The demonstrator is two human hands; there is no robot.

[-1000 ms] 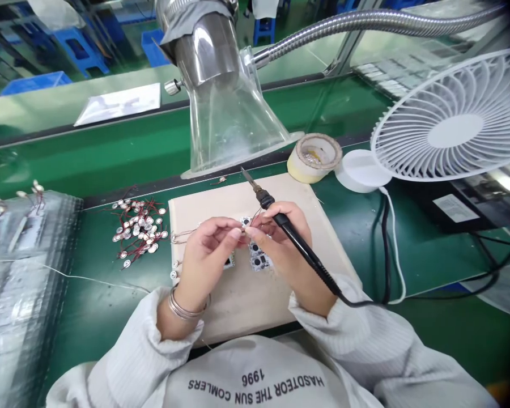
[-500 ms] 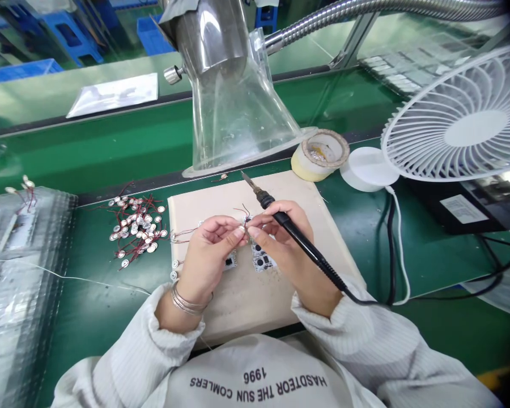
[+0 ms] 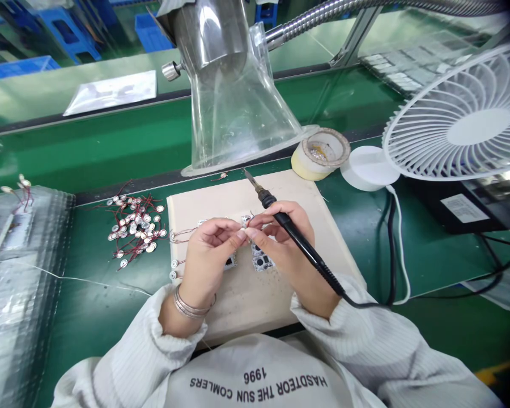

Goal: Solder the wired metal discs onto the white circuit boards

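Observation:
My left hand (image 3: 208, 249) is closed in a pinch on a small round disc component with thin dark red wires (image 3: 250, 219), mostly hidden by the fingertips. My right hand (image 3: 295, 249) holds a black soldering iron (image 3: 306, 249) across the palm, its metal tip pointing up and away. The thumb and index finger of that same hand meet the left fingertips at the wires. Small white circuit boards (image 3: 262, 262) lie beneath both hands on a beige board (image 3: 255, 309). A few wired discs (image 3: 174, 264) rest at that board's left edge.
A pile of wired discs (image 3: 138, 224) lies left, beside stacked clear plastic trays (image 3: 21, 294). Beyond the work stand a clear fume hood (image 3: 238, 124) and a tape roll (image 3: 321, 153). A white fan (image 3: 454, 122) is at right; the iron's cord (image 3: 365, 305) runs right.
The wires between my fingertips have tilted lower and rightward, and the fingertips are closer together. Both hands stay nearly in place; the soldering iron remains in my right hand.

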